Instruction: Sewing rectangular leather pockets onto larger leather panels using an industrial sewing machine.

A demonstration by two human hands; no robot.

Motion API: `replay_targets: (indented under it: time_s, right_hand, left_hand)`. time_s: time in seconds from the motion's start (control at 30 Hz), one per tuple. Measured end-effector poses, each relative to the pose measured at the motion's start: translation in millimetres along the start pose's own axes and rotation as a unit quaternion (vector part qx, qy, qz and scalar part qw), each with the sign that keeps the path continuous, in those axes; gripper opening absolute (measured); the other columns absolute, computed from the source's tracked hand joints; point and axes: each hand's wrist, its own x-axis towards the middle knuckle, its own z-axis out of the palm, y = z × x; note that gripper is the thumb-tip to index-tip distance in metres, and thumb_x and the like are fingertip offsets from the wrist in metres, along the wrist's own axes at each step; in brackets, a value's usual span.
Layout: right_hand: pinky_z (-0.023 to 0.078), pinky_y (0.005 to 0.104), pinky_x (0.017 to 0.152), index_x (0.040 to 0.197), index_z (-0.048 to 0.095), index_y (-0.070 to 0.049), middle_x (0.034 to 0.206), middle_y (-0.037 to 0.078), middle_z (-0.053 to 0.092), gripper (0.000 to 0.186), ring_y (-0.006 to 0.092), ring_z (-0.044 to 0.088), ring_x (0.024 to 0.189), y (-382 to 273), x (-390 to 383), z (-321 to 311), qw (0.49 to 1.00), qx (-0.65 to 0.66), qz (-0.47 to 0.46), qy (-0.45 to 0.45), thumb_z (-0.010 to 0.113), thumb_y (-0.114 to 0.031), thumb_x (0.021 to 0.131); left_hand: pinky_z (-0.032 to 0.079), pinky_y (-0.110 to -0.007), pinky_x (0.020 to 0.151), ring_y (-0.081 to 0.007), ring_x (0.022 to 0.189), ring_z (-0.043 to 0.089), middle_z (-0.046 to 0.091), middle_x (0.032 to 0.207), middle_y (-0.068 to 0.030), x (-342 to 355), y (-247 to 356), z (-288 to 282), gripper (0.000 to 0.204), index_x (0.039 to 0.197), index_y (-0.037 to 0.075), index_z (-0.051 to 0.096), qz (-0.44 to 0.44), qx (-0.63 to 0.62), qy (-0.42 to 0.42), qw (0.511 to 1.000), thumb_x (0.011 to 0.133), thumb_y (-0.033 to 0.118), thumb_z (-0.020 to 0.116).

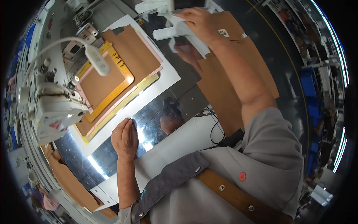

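My left hand [125, 139] is closed, fingers bent together, at the near edge of a white sheet [169, 74]; whether it pinches anything is hidden. On that sheet lies a brown panel [136, 52] with pale pink strips [149, 44] along its borders. A yellow-orange frame [121, 67] presses on the panel beneath the sewing machine head [56, 108]. Stretched far to the upper right, my right hand [199, 24] has its fingers closed at a white strip-shaped piece [197, 43]. Other white pieces [164, 34] lie beside it, below a dark screen [188, 3].
A white lamp [97, 61] on a bent neck hangs over the frame. Brown panels [223, 89] are spread under my right arm, and more brown pieces [72, 179] lie at lower left. The metal tabletop [182, 93] is shiny and reflective. A black cable [212, 132] loops near my body.
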Motion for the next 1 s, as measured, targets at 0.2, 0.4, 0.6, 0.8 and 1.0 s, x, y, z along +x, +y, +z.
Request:
replay_targets:
  time_s: [0.2, 0.4, 0.6, 0.8, 1.0]
  right_hand:
    - [0.051, 0.0390, 0.097, 0.115, 0.078, -0.022, 0.114, -0.004, 0.072, 0.031, 0.0186, 0.065, 0.109, 19.6, -21.2, -0.5, 0.996, -0.060, 0.054, -0.049, 0.073, -0.015, 0.085]
    - [0.046, 0.0439, 0.109, 0.132, 0.068, -0.021, 0.135, 0.004, 0.065, 0.046, 0.0295, 0.058, 0.128, 73.9, -77.6, -46.2, 0.980, -0.017, 0.178, -0.085, 0.069, -0.022, 0.087]
    - [0.049, 0.0475, 0.109, 0.142, 0.058, -0.014, 0.136, 0.016, 0.063, 0.062, 0.0334, 0.055, 0.134, 124.3, -71.7, -43.0, 0.873, -0.144, 0.447, -0.133, 0.076, -0.042, 0.090]
    - [0.054, 0.0418, 0.098, 0.132, 0.065, -0.010, 0.121, 0.014, 0.072, 0.057, 0.0314, 0.068, 0.114, 133.7, -63.3, -42.4, 0.824, -0.240, 0.474, -0.196, 0.076, -0.045, 0.088]
    - [0.058, 0.0448, 0.077, 0.107, 0.074, -0.020, 0.094, 0.003, 0.078, 0.023, 0.0308, 0.073, 0.093, 87.7, -26.1, -104.8, 0.906, -0.211, 0.363, -0.060, 0.066, -0.039, 0.095]
  left_hand:
    - [0.056, -0.036, 0.080, -0.0280, 0.091, 0.072, 0.075, 0.106, -0.0117, 0.0, 1.1, -3.1, 0.017, 0.101, 0.004, 0.074, -0.019, 0.025, -0.021, 0.999, 0.084, 0.001, 0.079]
    - [0.056, -0.037, 0.080, -0.0286, 0.092, 0.072, 0.075, 0.106, -0.0122, -2.3, -1.0, -0.5, 0.016, 0.100, 0.003, 0.073, -0.012, 0.016, -0.015, 1.000, 0.085, 0.001, 0.078]
    - [0.055, -0.037, 0.080, -0.0284, 0.091, 0.071, 0.074, 0.106, -0.0117, 2.4, 1.7, -1.7, 0.017, 0.100, 0.004, 0.072, -0.007, 0.021, -0.017, 1.000, 0.085, 0.002, 0.078]
    - [0.054, -0.037, 0.080, -0.0284, 0.091, 0.071, 0.074, 0.105, -0.0115, 1.1, 1.7, -1.4, 0.017, 0.100, 0.004, 0.073, -0.014, 0.017, -0.016, 1.000, 0.084, 0.001, 0.078]
    - [0.054, -0.037, 0.082, -0.0285, 0.093, 0.071, 0.074, 0.105, -0.0113, 7.3, 6.2, -2.9, 0.019, 0.100, 0.005, 0.073, -0.021, 0.002, -0.004, 1.000, 0.082, 0.000, 0.078]
